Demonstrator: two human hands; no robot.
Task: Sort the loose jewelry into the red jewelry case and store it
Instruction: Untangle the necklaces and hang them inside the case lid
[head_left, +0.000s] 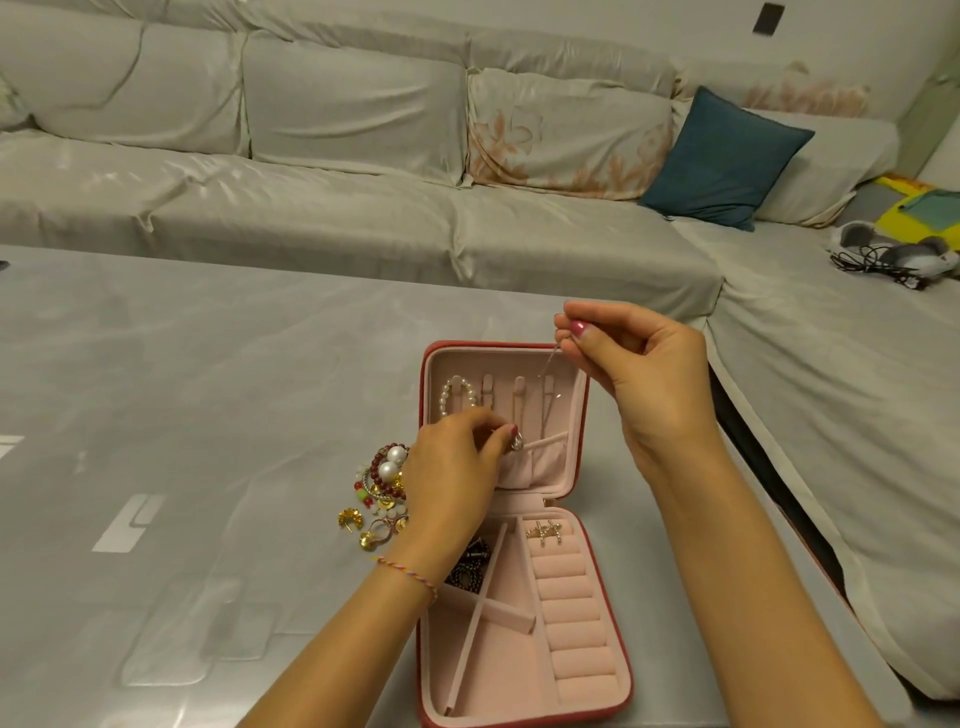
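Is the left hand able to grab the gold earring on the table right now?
Probably not yet. The left hand is pinching a pendant over the case. The gold earring lies uncovered nearby, so it is an easy reach once the pendant is let go.

1 red case (582, 415), 2 hands (452, 473), 1 blue cushion (727, 156), approx 7 ring rolls (569, 618).

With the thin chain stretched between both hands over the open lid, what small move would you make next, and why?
Probably lower the right hand so the chain hooks over a free lid tab. The left hand already pinches the pendant at the lid pocket, and the pearl bracelet fills the first tab of the red case.
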